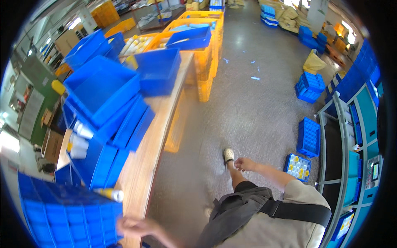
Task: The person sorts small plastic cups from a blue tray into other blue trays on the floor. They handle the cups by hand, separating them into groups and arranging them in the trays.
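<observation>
At the lower left, my left hand (138,226) is smeared by motion beside a large blue crate (70,215); whether its fingers touch the crate I cannot tell. My right hand (246,164) hangs over the floor in front of my leg, fingers curled, with nothing visible in it. Several blue bins (101,89) are piled at a tilt on a wooden table (142,173) to my left. A white and yellow bottle (111,194) lies by the near crate, and white cylindrical containers (78,145) show among the bins.
Yellow crates (204,62) are stacked past the table's far end. On the floor at right stand a blue crate (309,136) and a blue tray of white and yellow round items (297,167). A grey-framed machine (341,136) with teal panels lines the right side.
</observation>
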`<state>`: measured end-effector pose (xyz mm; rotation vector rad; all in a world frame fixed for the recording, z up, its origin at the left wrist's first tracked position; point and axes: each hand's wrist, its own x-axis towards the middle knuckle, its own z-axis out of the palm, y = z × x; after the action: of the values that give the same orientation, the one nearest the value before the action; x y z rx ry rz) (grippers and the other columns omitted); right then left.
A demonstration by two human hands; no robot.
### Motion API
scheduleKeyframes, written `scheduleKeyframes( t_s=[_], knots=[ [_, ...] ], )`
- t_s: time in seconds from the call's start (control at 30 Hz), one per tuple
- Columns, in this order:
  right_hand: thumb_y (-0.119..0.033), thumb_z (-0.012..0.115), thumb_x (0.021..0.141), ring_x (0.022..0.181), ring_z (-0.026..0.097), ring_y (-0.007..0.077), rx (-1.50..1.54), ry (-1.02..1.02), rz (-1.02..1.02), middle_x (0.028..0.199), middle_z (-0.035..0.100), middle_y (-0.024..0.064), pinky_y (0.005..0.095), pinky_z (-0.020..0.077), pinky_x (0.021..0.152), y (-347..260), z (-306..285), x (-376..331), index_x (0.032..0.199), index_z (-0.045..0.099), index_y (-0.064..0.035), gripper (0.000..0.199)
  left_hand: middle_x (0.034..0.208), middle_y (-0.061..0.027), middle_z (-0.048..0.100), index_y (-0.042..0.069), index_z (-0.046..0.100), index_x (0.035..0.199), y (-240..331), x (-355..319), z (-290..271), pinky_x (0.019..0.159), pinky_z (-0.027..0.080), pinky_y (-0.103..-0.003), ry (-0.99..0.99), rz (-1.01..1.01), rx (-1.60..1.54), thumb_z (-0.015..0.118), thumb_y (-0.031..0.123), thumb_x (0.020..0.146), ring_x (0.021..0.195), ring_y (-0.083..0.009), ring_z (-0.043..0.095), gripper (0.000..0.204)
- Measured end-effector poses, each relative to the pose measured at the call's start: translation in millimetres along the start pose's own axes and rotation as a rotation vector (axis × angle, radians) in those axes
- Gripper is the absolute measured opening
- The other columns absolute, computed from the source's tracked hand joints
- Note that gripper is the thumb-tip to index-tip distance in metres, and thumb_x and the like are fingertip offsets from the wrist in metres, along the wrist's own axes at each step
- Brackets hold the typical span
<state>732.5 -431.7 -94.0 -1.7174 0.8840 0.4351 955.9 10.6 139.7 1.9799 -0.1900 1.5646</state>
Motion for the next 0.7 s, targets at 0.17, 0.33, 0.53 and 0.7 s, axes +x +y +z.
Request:
scheduleKeyframes(
  t_s=[0.17, 0.33, 0.53, 0.7],
  knots=[
    [-0.031, 0.068, 0.098, 0.090, 0.072, 0.0203, -0.171, -0.009, -0.191, 0.100, 0.074, 0.0111, 0.0367, 0.0572, 0.080, -18.9, -113.5, 102.7, 0.120, 0.066, -0.0025, 0.036, 0.125, -0.0202, 0.066, 0.003, 0.064, 0.128, 192.2, -174.0, 177.2, 0.102, 0.047, -0.046, -1.679, 0.079, -0.410, 0.068, 0.028, 0.094, 0.118, -0.0367, 0.061, 0.042],
    [-0.032, 0.068, 0.097, 0.095, 0.072, 0.0294, -0.243, 0.067, -0.418, 0.103, 0.074, 0.0166, 0.0397, 0.0561, 0.085, -81.2, -234.9, 181.3, 0.119, 0.066, -0.0024, 0.037, 0.122, -0.0188, 0.068, 0.004, 0.065, 0.126, 333.8, -194.6, 318.1, 0.100, 0.049, -0.044, -1.972, -0.048, -0.572, 0.071, 0.036, 0.090, 0.118, -0.0348, 0.063, 0.049],
    [-0.028, 0.068, 0.097, 0.095, 0.071, 0.0317, -0.203, 0.060, -0.613, 0.104, 0.073, 0.0184, 0.0405, 0.0558, 0.084, -174.5, -355.4, 270.3, 0.120, 0.066, -0.0030, 0.034, 0.112, -0.0181, 0.071, 0.000, 0.067, 0.120, 423.3, -155.7, 574.4, 0.090, 0.053, -0.039, -1.551, -0.099, -0.471, 0.075, 0.021, 0.089, 0.104, -0.0292, 0.069, 0.039],
    [-0.024, 0.066, 0.097, 0.094, 0.070, 0.0321, -0.177, -0.042, -0.547, 0.103, 0.072, 0.0192, 0.0401, 0.0557, 0.084, -253.3, -493.6, 375.8, 0.123, 0.066, -0.0028, 0.033, 0.113, -0.0156, 0.071, -0.003, 0.065, 0.125, 473.1, -181.4, 858.4, 0.089, 0.056, -0.035, -1.159, -0.423, -0.804, 0.068, 0.015, 0.096, 0.103, -0.0244, 0.069, 0.035]
  ],
)
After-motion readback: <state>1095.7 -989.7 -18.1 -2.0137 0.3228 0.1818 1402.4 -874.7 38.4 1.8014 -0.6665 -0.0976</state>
